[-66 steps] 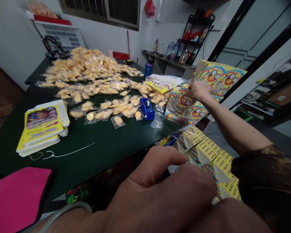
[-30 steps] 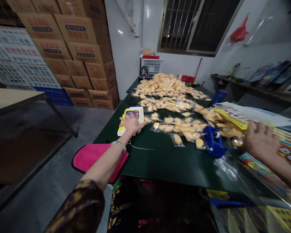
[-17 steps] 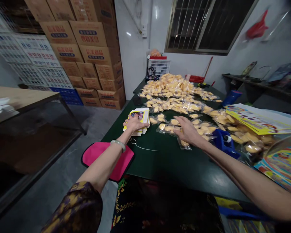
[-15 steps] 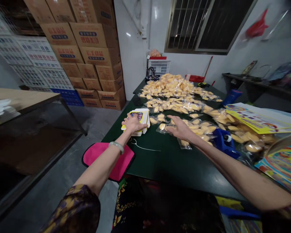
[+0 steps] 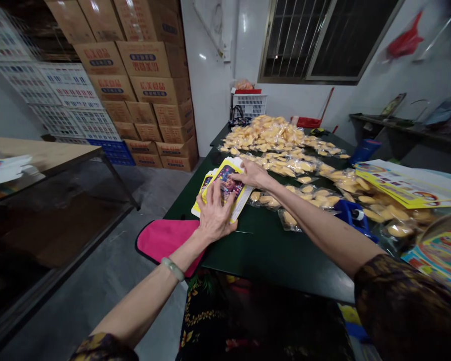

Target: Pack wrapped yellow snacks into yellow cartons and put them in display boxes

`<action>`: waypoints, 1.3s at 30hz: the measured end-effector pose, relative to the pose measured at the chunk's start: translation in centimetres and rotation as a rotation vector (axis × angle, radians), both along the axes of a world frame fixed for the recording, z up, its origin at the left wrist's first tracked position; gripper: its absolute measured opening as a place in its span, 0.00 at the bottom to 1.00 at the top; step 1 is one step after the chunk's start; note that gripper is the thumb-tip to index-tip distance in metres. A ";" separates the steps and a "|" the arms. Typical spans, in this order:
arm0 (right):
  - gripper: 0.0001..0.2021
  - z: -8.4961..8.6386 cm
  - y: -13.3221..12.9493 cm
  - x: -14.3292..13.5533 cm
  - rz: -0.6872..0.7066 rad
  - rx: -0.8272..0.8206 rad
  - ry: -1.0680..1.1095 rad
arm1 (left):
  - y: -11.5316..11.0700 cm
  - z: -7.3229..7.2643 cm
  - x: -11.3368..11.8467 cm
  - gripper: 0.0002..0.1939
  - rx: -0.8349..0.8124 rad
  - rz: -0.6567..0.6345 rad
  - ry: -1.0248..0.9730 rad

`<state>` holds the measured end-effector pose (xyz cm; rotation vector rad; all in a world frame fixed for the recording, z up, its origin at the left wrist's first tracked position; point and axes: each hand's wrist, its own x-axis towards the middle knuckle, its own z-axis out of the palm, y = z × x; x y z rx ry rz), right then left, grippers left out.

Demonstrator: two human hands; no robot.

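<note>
left hand (image 5: 215, 213) grasping near end, right hand (image 5: 254, 174) pinching far right edge of yellow box (image 5: 230, 187) — two-ended hold probably steadies it. over other boxes (image 5: 196, 204), left side of tabletop (image 5: 263, 255); bagged snacks (image 5: 272, 131) beyond — likely for reach.

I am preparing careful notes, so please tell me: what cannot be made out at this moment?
In the head view:
Upper yellow carton: part of its picture, hidden by the left hand.
White cord: its left part, behind the same hand.
Colourful printed packaging: cut off by the right edge.
</note>
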<state>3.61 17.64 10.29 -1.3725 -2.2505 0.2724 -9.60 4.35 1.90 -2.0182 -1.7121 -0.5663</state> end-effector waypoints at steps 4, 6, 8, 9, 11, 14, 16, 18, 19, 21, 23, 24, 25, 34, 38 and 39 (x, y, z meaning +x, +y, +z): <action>0.20 1.2 0.1 0.4 0.062 -0.027 0.119 | 1.0 -0.8 -0.7 0.40 0.009 -0.010 -0.034; 0.22 1.5 0.6 -0.3 0.102 -0.075 0.231 | 2.1 -1.0 -1.2 0.41 0.008 0.008 -0.045; 0.23 1.6 1.1 -1.4 0.125 -0.128 0.291 | 3.2 -1.4 -1.7 0.46 -0.006 0.054 -0.073; 0.23 1.6 1.4 -2.0 0.129 -0.151 0.297 | 3.6 -1.6 -2.0 0.50 -0.016 0.083 -0.105; 0.23 1.6 2.1 -2.8 0.130 -0.184 0.297 | 4.4 -2.3 -2.6 0.57 -0.040 0.133 -0.219; 0.22 1.9 3.0 -3.0 0.127 -0.209 0.319 | 5.0 -3.0 -3.5 0.61 -0.091 0.162 -0.388; 0.22 2.4 3.5 -2.4 0.122 -0.207 0.342 | 5.0 -3.0 -3.9 0.58 -0.150 0.175 -0.412; 0.22 3.1 3.5 -1.5 0.128 -0.195 0.368 | 4.8 -2.3 -4.1 0.53 -0.219 0.192 -0.388; 0.21 3.5 3.3 -1.0 0.136 -0.188 0.383 | 4.6 -1.8 -4.1 0.51 -0.241 0.195 -0.376; 0.19 4.0 2.1 0.4 0.162 -0.178 0.408 | 3.8 -0.5 -3.9 0.46 -0.222 0.179 -0.368; 0.14 4.1 0.2 2.1 0.236 -0.220 0.432 | 2.6 0.8 -3.3 0.41 -0.154 0.118 -0.388; 0.12 4.0 -1.0 3.0 0.296 -0.268 0.447 | 1.9 1.4 -2.9 0.38 -0.133 0.057 -0.411; 0.11 3.8 -2.2 3.9 0.363 -0.327 0.461 | 1.1 1.8 -2.4 0.36 -0.141 -0.033 -0.444; 0.16 1.4 -12.0 9.0 0.623 -0.187 0.196 | -2.3 2.2 2.9 0.52 -0.581 -0.792 -0.761; 0.11 1.0 -14.8 10.2 0.810 0.026 0.061 | -2.0 2.3 4.6 0.56 -0.568 -0.901 -0.838; 0.10 0.9 -15.2 10.5 0.831 0.075 0.040 | -1.9 2.3 5.0 0.54 -0.555 -0.913 -0.867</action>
